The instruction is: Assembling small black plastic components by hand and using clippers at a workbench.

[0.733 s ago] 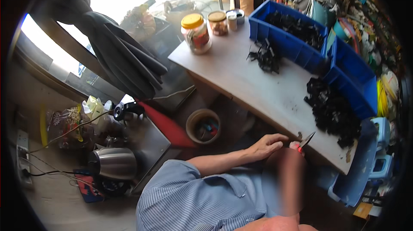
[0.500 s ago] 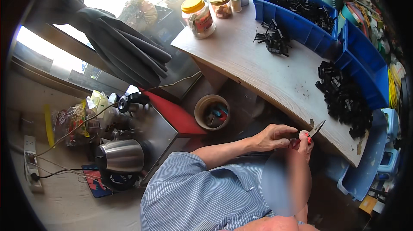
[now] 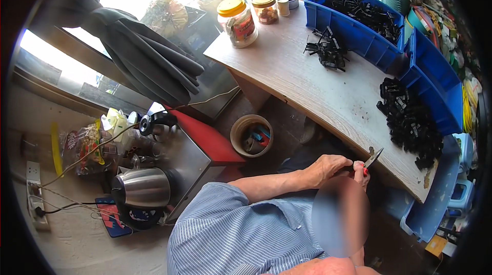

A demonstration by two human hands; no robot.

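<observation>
Just off the table's near edge, my right hand (image 3: 361,173) is closed round a pair of red-handled scissors (image 3: 373,158), with the pointed metal blades sticking out toward the tabletop. Beside it on the left, my left hand (image 3: 328,168) has its fingers drawn together in a pinch. Something small and dark seems to be at those fingertips, too small to make out. On the table near the blades lies a large heap of black plastic parts (image 3: 407,121). Farther off is a smaller pile of black parts (image 3: 329,52).
A blue bin (image 3: 353,37) of black parts and another blue bin (image 3: 435,83) line the far side of the table (image 3: 307,80). Jars (image 3: 237,24) stand at its far left end. Below is a round bucket (image 3: 252,135); a steel kettle (image 3: 148,187) sits at left.
My left fingers, stretched out before, have closed into a pinch. The right hand and the scissors have shifted slightly to the left.
</observation>
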